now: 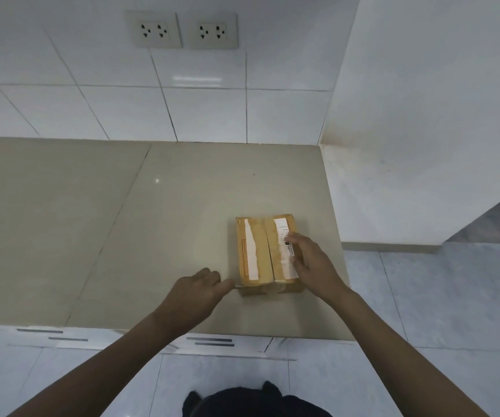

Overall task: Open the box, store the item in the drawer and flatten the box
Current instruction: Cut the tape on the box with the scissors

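The box (265, 254) sits on the bench (122, 221) near its right front corner, flaps down and closed, with torn white label strips along its top. My right hand (309, 260) lies loosely open on the right side of the box top, fingers spread over the label, gripping nothing. My left hand (200, 288) rests on the bench just beside the box's near left corner, fingers half curled and released, thumb tip touching the lower edge. Below the bench front I see drawer handles (211, 341). Two wall sockets (182, 31) sit on the tiles above.
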{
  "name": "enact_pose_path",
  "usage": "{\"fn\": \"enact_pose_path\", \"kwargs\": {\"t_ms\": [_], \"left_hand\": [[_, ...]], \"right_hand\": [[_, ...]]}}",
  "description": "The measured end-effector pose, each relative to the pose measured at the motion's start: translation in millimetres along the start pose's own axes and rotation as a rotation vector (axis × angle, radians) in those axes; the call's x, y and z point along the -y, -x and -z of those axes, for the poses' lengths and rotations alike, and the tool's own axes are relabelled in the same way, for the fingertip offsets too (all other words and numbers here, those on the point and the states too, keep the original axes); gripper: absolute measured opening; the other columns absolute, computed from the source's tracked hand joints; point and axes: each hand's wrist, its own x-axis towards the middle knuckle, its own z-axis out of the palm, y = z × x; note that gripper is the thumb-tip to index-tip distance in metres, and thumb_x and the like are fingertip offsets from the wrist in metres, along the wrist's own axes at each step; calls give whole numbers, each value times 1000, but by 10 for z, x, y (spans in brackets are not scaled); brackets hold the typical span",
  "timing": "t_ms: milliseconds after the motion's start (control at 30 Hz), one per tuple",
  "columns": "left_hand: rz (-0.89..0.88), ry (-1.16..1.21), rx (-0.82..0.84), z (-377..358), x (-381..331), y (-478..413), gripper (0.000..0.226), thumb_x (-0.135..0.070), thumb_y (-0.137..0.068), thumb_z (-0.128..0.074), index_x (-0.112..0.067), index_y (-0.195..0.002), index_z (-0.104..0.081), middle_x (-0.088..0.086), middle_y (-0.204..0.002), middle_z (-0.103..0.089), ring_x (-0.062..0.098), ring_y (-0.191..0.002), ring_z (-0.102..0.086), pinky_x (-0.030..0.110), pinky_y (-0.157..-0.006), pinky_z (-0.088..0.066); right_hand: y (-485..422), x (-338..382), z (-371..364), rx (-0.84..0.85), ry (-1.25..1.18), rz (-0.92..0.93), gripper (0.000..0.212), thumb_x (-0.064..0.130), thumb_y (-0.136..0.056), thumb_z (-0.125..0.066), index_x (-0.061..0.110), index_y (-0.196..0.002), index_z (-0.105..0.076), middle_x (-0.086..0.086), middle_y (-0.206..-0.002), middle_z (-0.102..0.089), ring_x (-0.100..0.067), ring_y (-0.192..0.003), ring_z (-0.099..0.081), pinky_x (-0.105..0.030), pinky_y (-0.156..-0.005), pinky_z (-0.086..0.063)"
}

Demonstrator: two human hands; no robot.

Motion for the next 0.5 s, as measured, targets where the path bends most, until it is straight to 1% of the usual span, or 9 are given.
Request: {"fn": "enact_pose_path", "kwargs": {"t_ms": [133, 267, 333, 400, 433, 500], "left_hand": [[-73, 5, 7, 39, -32, -164, 40, -2, -61, -82, -22, -92, -69, 0, -64, -61, 15, -54, -53, 19, -35, -32], [-34, 123, -36, -1, -18, -153, 32, -8, -73, -78, -21, -100, -67, 1, -73, -63, 17, -63, -56, 23, -37, -39], [37, 204, -67, -60, -41, -105, 23, -15, -82, -72, -20, -103, -66, 2, -78, -64, 19, -68, -58, 27, -40, -46], [159, 330, -118, -105, -72, -69, 16, -21, -90, -62, -18, -106, -64, 3, -83, -65, 23, -73, -60, 33, -48, -52], [223, 382, -159, -134, -73, -53, 15, -23, -92, -59, -16, -105, -63, 4, -84, -66, 23, -74, -61, 33, -51, -53], [361, 450, -232, -200, -34, -19, 20, -29, -95, -49, -16, -104, -62, 1, -85, -66, 20, -73, -61, 32, -55, -52]], "right_hand": [[-12, -10, 16, 0, 4, -1, 44, 2, -92, -51, 20, -132, -46, 1, -144, -45, -16, -132, -41, -22, -105, -30], [-20, -18, 38, -1, 16, -5, 41, 3, -92, -52, 20, -129, -48, 0, -143, -46, -18, -131, -43, -23, -104, -34], [-20, -21, 53, 14, 43, 5, 38, 4, -92, -54, 19, -127, -51, 1, -144, -46, -18, -131, -42, -24, -105, -34], [-16, 8, 61, 14, 119, 47, 34, 5, -92, -54, 17, -123, -56, -1, -143, -48, -18, -131, -42, -26, -107, -32], [-6, 38, 56, -8, 185, 89, 33, 3, -91, -55, 17, -120, -59, -4, -141, -50, -20, -130, -44, -29, -108, -33], [28, 118, 21, -77, 307, 218, 33, 1, -86, -56, 15, -115, -63, -8, -135, -56, -23, -127, -48, -39, -110, -37]]}}
